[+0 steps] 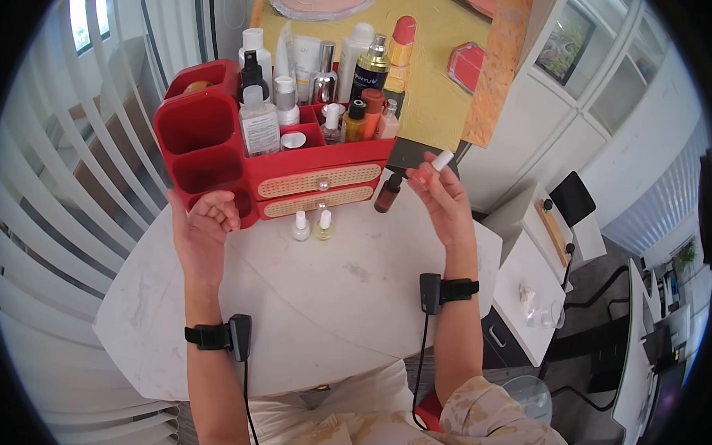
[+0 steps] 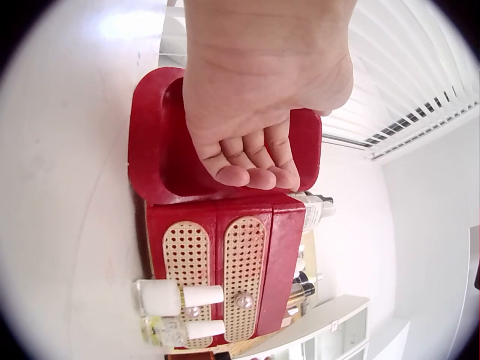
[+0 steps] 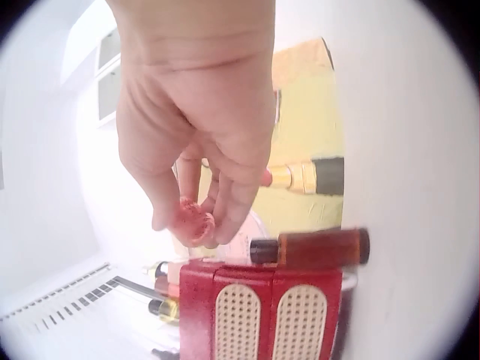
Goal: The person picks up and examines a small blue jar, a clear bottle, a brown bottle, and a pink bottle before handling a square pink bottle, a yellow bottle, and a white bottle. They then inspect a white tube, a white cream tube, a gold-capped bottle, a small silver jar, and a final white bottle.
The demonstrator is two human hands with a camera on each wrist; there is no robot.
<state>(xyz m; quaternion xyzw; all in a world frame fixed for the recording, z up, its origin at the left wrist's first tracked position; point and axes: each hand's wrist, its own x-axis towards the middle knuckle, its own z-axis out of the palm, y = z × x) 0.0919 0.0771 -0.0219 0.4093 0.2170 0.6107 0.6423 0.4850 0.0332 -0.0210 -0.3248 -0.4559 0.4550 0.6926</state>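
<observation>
Your patterned top point(image 1: 496, 425) and off-white trousers point(image 1: 381, 385)
Your short-sleeved top is cream with a blotchy tan print; each of your wrists has a black strap point(image 1: 459, 289), a boxy dark camera point(image 1: 431, 294) and a thin black cable point(image 1: 421, 369).

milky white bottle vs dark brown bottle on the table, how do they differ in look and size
The milky white bottle has a white cap; the dark brown bottle has a black one. The brown bottle looks larger than the white one. Both are capped and stand upright on the table.
</observation>
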